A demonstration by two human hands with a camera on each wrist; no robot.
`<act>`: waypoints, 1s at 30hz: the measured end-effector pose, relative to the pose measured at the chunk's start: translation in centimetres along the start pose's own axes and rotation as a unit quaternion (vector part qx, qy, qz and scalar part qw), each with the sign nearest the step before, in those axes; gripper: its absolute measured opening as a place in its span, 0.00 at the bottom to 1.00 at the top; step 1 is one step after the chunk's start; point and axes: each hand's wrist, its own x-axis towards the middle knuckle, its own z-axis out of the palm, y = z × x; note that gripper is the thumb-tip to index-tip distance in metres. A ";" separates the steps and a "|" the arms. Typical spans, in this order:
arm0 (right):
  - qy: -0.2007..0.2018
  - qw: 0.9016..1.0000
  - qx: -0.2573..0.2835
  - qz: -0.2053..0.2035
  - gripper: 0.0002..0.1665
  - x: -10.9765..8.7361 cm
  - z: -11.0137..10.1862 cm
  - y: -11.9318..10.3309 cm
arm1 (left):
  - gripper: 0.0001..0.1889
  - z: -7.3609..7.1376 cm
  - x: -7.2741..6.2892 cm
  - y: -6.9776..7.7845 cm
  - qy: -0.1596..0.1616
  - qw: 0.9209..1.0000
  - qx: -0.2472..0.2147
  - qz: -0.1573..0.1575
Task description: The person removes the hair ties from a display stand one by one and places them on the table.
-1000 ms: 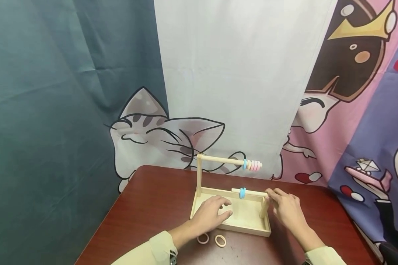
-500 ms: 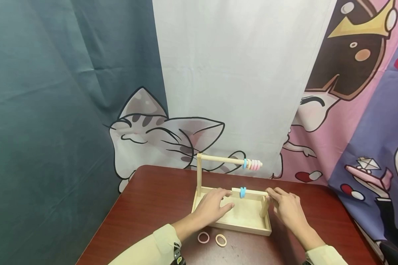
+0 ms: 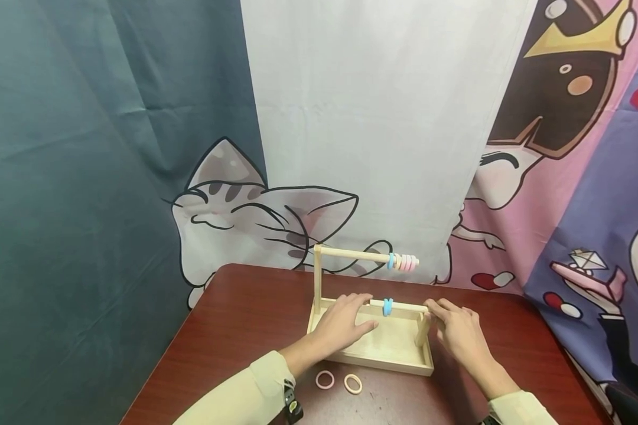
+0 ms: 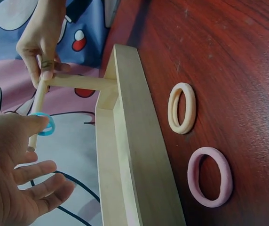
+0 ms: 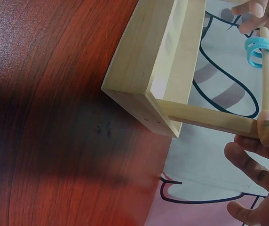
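A wooden stand has a shallow tray (image 3: 388, 365) as its base, with a short post holding a lower rod (image 3: 408, 307) at the right. Two light blue rings (image 3: 387, 307) hang on that rod. My right hand (image 3: 459, 330) pinches the joint where post and rod meet, thumb on the rod's end in the right wrist view. My left hand (image 3: 342, 324) is at the rod's free end, fingers spread and loosely bent, holding nothing. In the left wrist view its thumb (image 4: 35, 123) overlaps the blue rings.
Behind, a taller post (image 3: 318, 280) carries an upper rod (image 3: 351, 254) with blue, beige and pink rings (image 3: 404, 262) at its right end. A pink ring (image 4: 226, 176) and a beige ring (image 4: 192, 108) lie on the red-brown table (image 3: 234, 330) before the tray. Printed curtains hang behind.
My left hand has risen from over the tray toward the lower rod's free end. My right hand has stayed at the post's top, and the blue rings have barely moved.
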 end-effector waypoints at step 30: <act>0.011 1.000 0.000 -0.002 0.13 -0.1 0.1 -0.1 | 0.19 1.0 2.5 1.1 0.017 0.999 0.028 0.043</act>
